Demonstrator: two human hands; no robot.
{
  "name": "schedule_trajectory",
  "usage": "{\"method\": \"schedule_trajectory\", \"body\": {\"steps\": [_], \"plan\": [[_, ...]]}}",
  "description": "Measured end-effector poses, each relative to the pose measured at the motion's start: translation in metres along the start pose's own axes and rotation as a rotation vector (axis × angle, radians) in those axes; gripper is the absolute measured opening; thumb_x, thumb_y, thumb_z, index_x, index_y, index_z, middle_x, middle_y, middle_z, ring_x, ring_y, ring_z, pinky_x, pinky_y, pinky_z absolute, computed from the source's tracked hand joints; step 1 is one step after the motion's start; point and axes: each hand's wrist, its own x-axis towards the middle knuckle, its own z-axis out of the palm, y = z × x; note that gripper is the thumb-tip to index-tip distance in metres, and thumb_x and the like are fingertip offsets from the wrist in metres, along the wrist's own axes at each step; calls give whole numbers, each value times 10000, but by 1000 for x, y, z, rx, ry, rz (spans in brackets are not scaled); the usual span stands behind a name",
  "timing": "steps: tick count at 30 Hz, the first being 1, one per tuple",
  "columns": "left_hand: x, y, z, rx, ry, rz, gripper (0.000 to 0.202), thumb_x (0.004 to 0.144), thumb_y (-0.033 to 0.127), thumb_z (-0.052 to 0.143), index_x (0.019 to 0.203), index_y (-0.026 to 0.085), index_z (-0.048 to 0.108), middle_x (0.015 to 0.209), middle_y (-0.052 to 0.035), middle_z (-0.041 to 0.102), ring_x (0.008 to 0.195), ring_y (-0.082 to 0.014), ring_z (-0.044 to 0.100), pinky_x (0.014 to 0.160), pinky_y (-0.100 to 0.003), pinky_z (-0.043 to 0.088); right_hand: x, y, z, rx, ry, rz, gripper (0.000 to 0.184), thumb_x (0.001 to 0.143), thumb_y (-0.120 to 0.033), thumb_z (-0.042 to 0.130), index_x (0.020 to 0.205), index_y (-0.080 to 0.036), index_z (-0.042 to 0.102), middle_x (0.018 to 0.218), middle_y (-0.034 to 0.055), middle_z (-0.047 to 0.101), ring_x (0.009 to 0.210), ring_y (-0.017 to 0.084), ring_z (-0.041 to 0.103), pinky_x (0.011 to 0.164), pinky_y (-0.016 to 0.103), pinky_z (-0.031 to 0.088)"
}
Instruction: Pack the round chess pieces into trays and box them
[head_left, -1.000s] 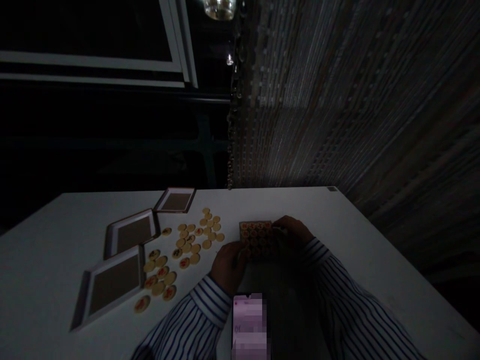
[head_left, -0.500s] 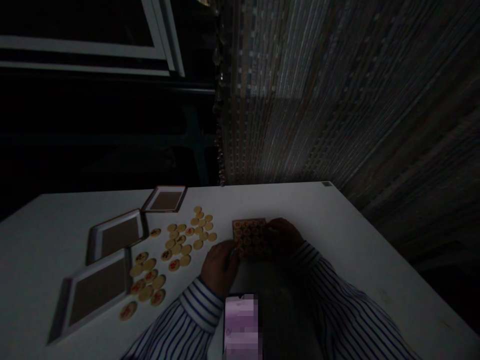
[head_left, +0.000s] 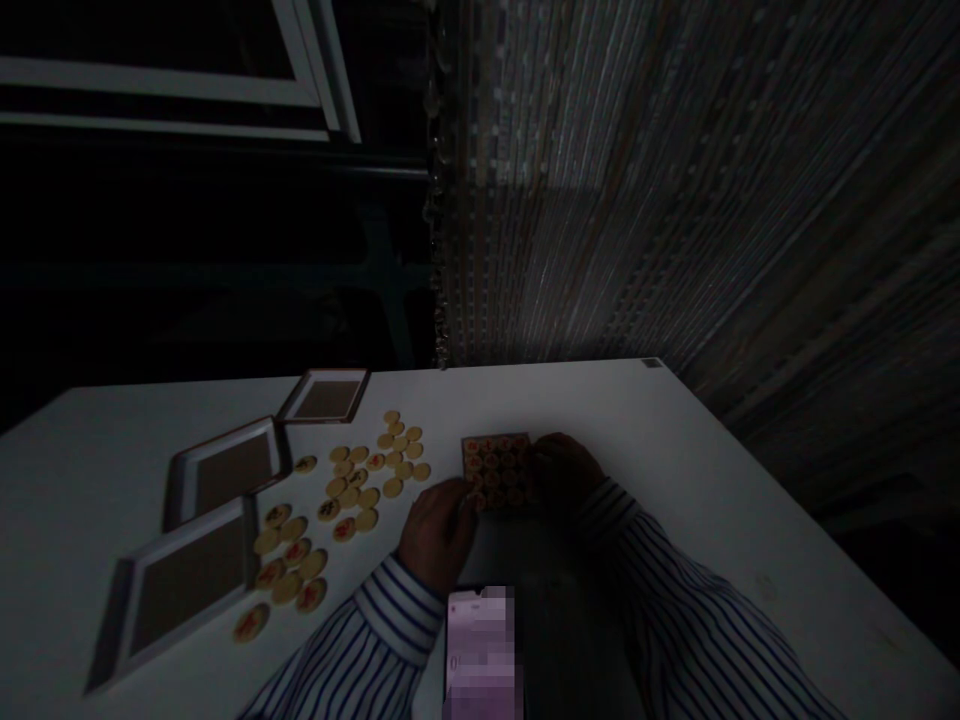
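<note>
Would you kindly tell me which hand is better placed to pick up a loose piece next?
Probably the left hand: it is nearer the loose pieces, which lie left of the tray, while the right hand is at its right edge.

On the desk (head_left: 697,590), a box (head_left: 480,437) of discs (head_left: 492,479) sits between left hand (head_left: 439,530) and right hand (head_left: 568,470). Loose discs (head_left: 366,520) lie to its left; farther left, three trays (head_left: 191,575) run front to back. A phone (head_left: 480,650) is before the box; a curtain (head_left: 592,190) hangs behind the desk.
</note>
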Motion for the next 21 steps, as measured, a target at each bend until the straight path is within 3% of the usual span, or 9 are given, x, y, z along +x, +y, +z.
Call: {"method": "schedule_trajectory", "body": {"steps": [5,13,21], "plan": [[-2,0,-1,-12,-28,-19,219,779,231,475,964,166,573,946,-71,624,892,-186,564,787,-346,476,0,-2,-1,-2,32,-13,222,786,-276,461,901,-201,636,985,71,606,943,186,509,819,310,398],[0,1,-1,-9,-11,-8,213,780,233,475,959,167,571,935,-68,626,879,-183,568,773,-342,481,-10,2,-2,175,253,-7,200,761,-309,497,845,-191,635,878,66,620,821,170,552,743,303,444],[-1,1,-1,-4,-4,-9,211,782,229,472,953,163,576,930,-68,630,876,-178,569,777,-336,480,-17,-3,-8,136,156,-89,219,765,-293,468,836,-188,646,891,76,612,788,158,560,714,289,452]]}}
